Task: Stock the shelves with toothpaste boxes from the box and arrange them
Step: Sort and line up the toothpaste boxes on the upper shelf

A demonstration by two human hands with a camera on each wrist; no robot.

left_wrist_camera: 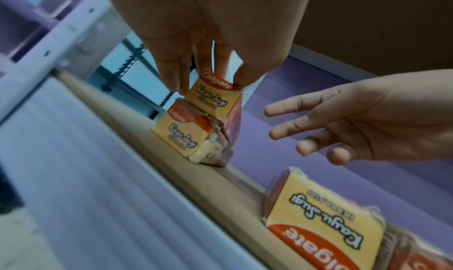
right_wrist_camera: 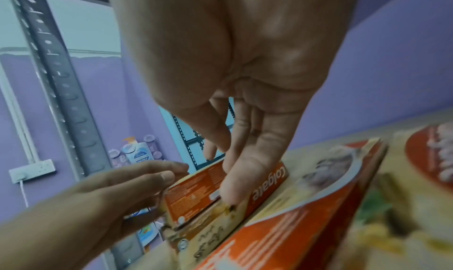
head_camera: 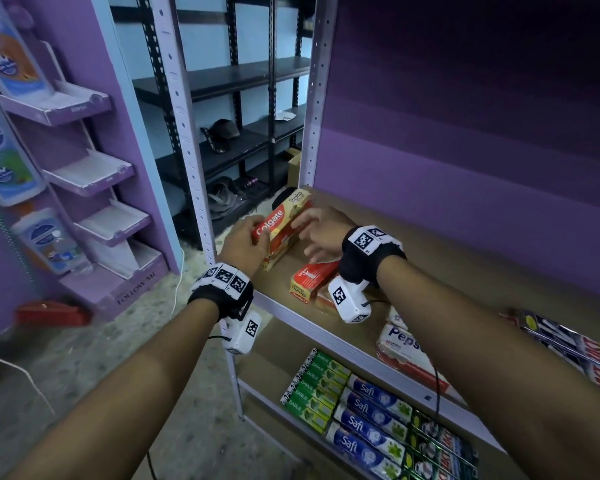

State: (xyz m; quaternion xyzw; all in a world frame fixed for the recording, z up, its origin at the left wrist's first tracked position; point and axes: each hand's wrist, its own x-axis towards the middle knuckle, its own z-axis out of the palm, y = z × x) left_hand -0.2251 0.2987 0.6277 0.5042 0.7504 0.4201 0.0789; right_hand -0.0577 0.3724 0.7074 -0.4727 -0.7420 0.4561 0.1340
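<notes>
Head view: left hand (head_camera: 241, 242) pinches red-yellow cardboard toothpaste box (head_camera: 284, 220); right hand (head_camera: 321, 233) loose, empty. Square it onto the stack at the shelf's (head_camera: 430, 244) left edge.

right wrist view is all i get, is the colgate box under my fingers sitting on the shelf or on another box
Observer: In the left wrist view the top Colgate box is stacked on a second Colgate box, which rests on the shelf.
Operator: is the left hand gripping it
Observer: Yes, the left hand pinches its end between thumb and fingers.
Operator: anything stocked below
Observer: The head view shows green Darlie boxes and blue Safi boxes one level down.
</notes>
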